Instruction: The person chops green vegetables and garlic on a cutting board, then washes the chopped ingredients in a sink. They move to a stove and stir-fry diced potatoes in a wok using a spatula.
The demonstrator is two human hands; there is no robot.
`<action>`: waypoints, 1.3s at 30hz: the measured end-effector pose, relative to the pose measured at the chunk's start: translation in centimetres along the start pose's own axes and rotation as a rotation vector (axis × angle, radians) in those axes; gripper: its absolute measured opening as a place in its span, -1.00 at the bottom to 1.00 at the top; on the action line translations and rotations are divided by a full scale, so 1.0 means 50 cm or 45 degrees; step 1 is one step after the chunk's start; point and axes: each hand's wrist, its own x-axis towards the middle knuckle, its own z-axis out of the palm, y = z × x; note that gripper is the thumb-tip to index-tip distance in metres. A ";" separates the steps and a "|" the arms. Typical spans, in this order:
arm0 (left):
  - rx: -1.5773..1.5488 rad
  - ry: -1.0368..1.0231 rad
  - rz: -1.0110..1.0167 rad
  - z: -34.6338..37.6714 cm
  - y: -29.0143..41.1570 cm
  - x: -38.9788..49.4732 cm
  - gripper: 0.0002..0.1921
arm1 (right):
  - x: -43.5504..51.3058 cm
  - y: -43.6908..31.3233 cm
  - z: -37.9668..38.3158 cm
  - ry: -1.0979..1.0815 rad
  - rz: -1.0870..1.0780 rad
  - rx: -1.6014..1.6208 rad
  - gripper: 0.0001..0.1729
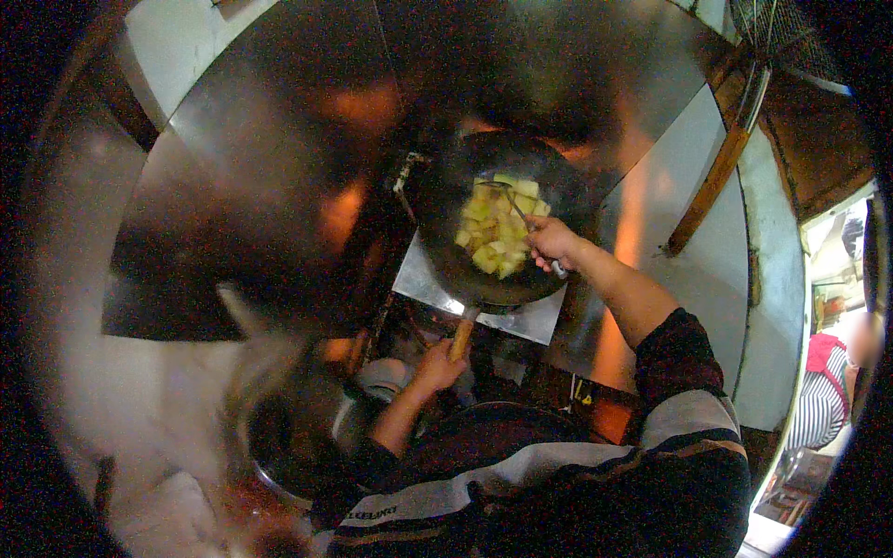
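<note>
A dark wok (446, 272) sits on a stove, its wooden handle (461, 337) pointing towards me. My left hand (439, 364) is wrapped around that handle. Over the wok's right side, my right hand (552, 243) grips a metal cooking utensil (518, 208), whose grey handle end shows below the fist. The utensil's head reaches into pale yellow-green chunks of food (497, 227), perhaps a cut vegetable, heaped in the wok. Part of the head is hidden among the pieces, so its exact shape is unclear.
Shiny metal sheets (230, 209) surround the stove, with orange glow reflected on them. A large round pot (279, 446) stands at lower left amid haze. At upper right is a wire strainer (767, 42) with a wooden handle (704, 188). Another person (820, 397) is beyond the opening at right.
</note>
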 end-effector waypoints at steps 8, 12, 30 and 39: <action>0.022 0.017 0.006 0.002 -0.001 0.004 -0.36 | 0.009 0.017 0.037 0.073 0.005 -0.011 -0.32; 0.004 0.037 0.015 0.000 0.005 -0.009 -0.34 | 0.002 0.022 0.049 0.104 -0.007 0.053 -0.31; 0.055 -0.057 -0.024 0.012 -0.003 0.008 -0.31 | 0.045 0.042 0.106 0.138 -0.008 0.181 -0.26; 0.006 -0.045 -0.016 0.007 0.007 -0.009 -0.37 | 0.110 0.053 0.142 0.036 -0.067 -0.019 -0.18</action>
